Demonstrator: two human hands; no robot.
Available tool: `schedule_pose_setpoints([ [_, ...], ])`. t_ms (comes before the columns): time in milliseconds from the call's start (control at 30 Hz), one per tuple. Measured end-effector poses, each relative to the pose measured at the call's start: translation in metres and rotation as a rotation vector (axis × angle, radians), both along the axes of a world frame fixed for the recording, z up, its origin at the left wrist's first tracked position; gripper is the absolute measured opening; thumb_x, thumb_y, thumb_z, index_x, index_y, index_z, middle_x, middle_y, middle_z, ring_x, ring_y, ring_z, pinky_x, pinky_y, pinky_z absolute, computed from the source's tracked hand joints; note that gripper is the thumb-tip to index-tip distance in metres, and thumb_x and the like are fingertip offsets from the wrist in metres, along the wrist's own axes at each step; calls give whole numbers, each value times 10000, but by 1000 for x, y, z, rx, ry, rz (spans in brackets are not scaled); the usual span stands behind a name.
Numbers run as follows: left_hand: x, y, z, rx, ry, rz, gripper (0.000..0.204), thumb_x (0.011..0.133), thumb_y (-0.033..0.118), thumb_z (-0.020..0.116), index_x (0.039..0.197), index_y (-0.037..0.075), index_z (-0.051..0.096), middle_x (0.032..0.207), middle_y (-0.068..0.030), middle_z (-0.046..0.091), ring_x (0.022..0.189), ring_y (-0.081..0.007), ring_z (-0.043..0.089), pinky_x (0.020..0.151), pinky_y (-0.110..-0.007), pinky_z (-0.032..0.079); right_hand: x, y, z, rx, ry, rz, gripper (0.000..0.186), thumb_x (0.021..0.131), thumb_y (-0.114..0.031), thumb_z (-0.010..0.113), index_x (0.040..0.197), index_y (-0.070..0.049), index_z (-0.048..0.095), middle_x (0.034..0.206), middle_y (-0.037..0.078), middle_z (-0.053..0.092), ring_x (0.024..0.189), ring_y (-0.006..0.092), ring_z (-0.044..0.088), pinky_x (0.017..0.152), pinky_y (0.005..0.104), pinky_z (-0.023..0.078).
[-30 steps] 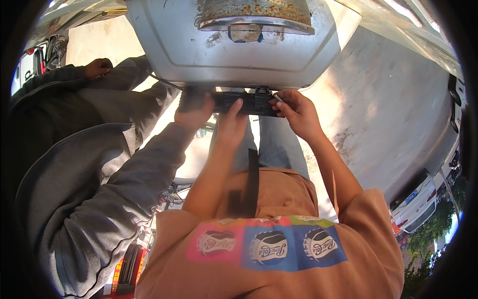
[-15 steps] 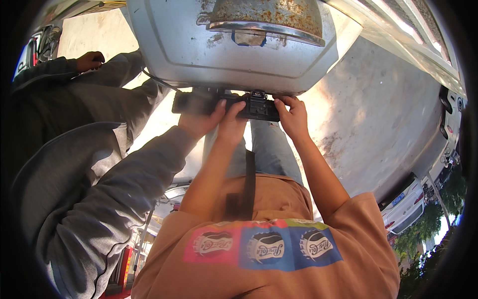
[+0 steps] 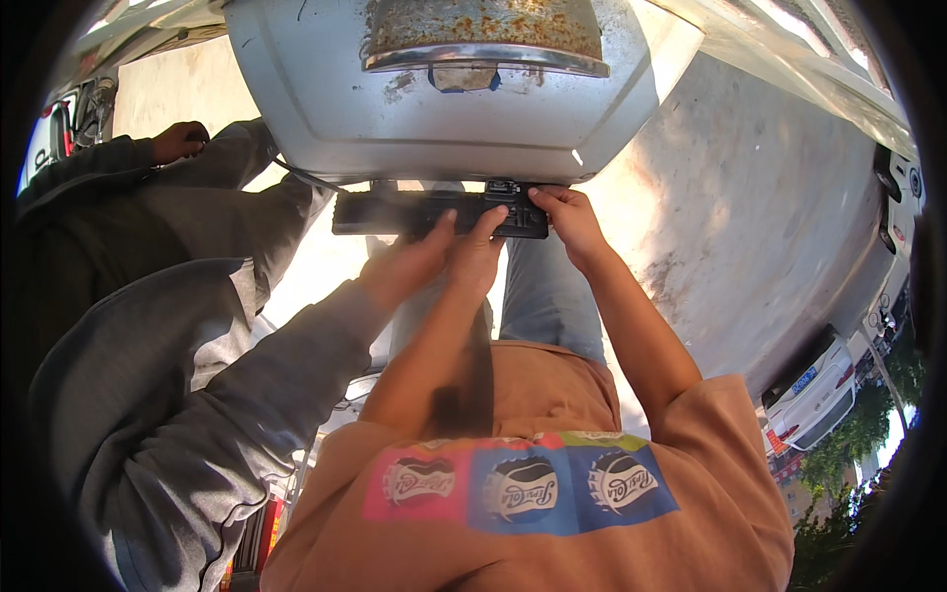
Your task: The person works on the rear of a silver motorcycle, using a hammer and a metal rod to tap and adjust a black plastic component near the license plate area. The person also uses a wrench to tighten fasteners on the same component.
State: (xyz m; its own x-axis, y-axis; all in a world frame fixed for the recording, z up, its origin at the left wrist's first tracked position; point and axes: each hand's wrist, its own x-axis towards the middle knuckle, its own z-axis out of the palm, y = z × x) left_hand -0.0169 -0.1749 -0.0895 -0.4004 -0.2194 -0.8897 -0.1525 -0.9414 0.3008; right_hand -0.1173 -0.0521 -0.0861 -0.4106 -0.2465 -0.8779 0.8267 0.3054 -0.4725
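A long black plastic part [image 3: 380, 212] lies horizontally just below the lower edge of a scuffed pale metal body [image 3: 434, 133], with a small black fitting [image 3: 501, 188] on its upper edge. My left hand [image 3: 478, 247] grips the part near its middle, thumb on its face. My right hand [image 3: 569, 219] pinches its right end beside the fitting; whether it also holds anything small is hidden. A co-worker's hand [image 3: 414, 254], in a grey sleeve, touches the part just left of my left hand.
A rusty curved metal piece [image 3: 483, 35] sits on the pale body. The co-worker's dark-clothed legs [image 3: 197, 207] and other hand [image 3: 178, 140] are at the left. Pale pavement [image 3: 710, 237] spreads to the right, with white cars [image 3: 811, 395] along the far edge. A dark cable [image 3: 311, 176] runs at the left.
The thin silver object seen in my right fingers a second ago no longer shows. The black part sits slightly lower, and the co-worker's hand has moved a little down and to the right.
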Motion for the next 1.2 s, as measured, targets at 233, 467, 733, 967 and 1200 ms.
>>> schedule_pose_setpoints([
  [233,15,23,-21,-471,60,-220,392,847,150,694,1189,76,520,1162,-25,561,1095,-173,536,1015,-340,398,-6,11,-16,-205,197,233,326,919,-247,591,1047,41,673,831,99,680,758,128,592,703,274,475],
  [467,27,87,28,-184,40,-110,513,953,297,554,1267,-86,420,1249,-191,523,1191,-274,511,1045,-389,404,-4,29,-16,-188,282,310,329,935,-264,532,1083,2,657,857,166,677,787,248,648,728,343,490],
  [733,51,106,43,-219,-144,-73,394,952,255,566,1187,-49,478,1215,-186,547,1161,-277,529,1017,-382,423,3,29,-30,-356,328,223,306,931,-245,525,1107,-31,656,802,153,664,737,250,641,700,341,486],
  [967,24,101,39,-261,-175,186,241,984,230,476,1100,22,520,1095,-117,567,1054,-239,542,971,-359,448,-23,34,-5,-294,264,412,329,918,-190,566,1181,-1,622,822,62,654,748,110,590,722,255,470],
  [1200,5,47,15,-223,-47,513,343,919,134,554,1228,15,463,1063,-77,528,911,-195,572,807,-304,505,-28,8,4,-333,248,238,364,888,-273,601,1142,-14,639,826,128,688,727,197,647,689,322,495],
])
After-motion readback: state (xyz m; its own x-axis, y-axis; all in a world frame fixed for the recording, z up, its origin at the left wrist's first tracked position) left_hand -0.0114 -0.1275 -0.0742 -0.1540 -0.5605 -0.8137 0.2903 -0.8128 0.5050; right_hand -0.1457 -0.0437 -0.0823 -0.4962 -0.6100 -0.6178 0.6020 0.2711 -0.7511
